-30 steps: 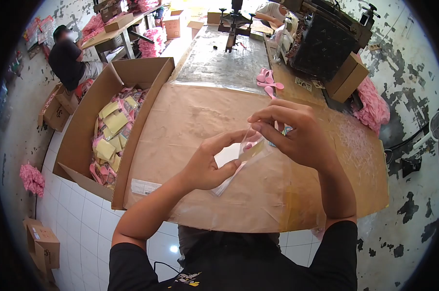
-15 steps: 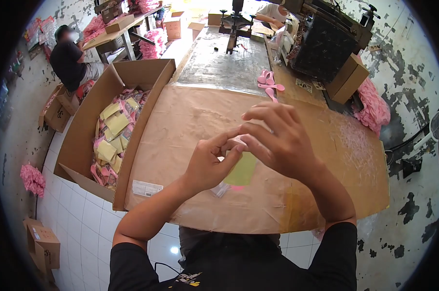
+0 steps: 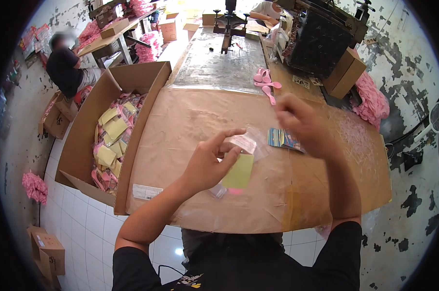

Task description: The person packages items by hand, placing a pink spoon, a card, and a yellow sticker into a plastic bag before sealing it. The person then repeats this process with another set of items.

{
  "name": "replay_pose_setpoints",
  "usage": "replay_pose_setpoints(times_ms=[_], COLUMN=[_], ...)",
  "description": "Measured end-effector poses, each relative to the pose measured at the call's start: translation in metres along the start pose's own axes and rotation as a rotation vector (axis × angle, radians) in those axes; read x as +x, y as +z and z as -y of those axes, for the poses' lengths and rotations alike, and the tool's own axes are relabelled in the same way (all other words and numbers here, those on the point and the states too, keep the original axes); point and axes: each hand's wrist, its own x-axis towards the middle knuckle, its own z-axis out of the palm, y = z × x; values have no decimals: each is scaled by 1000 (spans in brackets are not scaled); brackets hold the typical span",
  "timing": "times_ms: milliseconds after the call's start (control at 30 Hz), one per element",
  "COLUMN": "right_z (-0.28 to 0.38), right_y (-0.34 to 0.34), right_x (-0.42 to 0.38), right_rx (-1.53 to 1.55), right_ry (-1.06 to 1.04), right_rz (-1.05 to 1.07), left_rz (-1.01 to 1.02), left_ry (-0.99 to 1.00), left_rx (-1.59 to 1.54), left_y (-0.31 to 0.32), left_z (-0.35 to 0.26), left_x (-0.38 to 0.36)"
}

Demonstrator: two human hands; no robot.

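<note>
My left hand pinches a clear plastic packet with pink and white print between thumb and fingers. Just below the fingertips is a yellow-green card, with a pink end showing under its lower edge. A bit of clear plastic lies by the left wrist. My right hand is raised to the right, its fingers curled but smeared by motion. Beneath it, a stack of colourful printed cards lies on the cardboard-covered table, partly hidden by that hand.
Left of the table stands a large open carton filled with packets bearing yellow cards. Several pink spoons lie near the metal plate. A dark machine stands at back right. A person sits at far left.
My right hand has left the left hand and moved right, over the printed cards, which now show. The left hand stays in place with the packet, now more visible.
</note>
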Motion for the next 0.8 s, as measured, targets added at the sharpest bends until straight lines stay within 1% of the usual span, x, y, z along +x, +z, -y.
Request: replay_pose_setpoints(times_ms=[33, 100, 133, 167, 200, 233, 300, 400, 433, 467, 500, 567, 633, 700, 800], right_z=[0, -32, -56, -91, -124, -152, -171, -186, -173, -159, -116, -83, -41, -23, -22], right_y=[-26, -89, -118, -146, -169, -184, -183, -173, -166, -157, -125, -76, -24, 17, 56], right_x=[-12, -43, -56, -71, -87, -105, -125, -166, -158, -152, -125, -90, -66, -54, -37], right_rx=[345, 717, 816, 787, 685, 457, -192, -1172, -1500, -1322, -1144, -634, -210, 34, 104], right_ry=[244, 298, 338, 365, 394, 423, 456, 447, 420, 425, 429, 201, 223, 119, 10], right_rz=[138, 269, 236, 65, -110, -237, -320, -397, -408, -407, -406, -344, -139, 14, 69], left_rz=[0, -1, -10, -16, -23, -28, -42, -22, -28, -34, -38, -34, -31, -32, -25], left_ry=[-32, -92, -95, -100, -104, -84, -42, -53, -50, -50, -49, -61, -56, -29, 5], left_rx=[-59, -174, -148, -122, -97, -125, -178, -150, -176, -204, -231, -213, -211, -225, -187], left_y=[-1, -3, -4, -5, -5, -3, 0, -2, -1, 0, 1, 2, 4, 5, 6], left_z=[-1, -2, -2, -1, -1, 1, 4, 7, 9, 11, 12, 12, 13, 17, 15], left_x=[1, 5, 5, 5, 5, 5, 6, 7, 9, 10, 10, 10, 10, 10, 9])
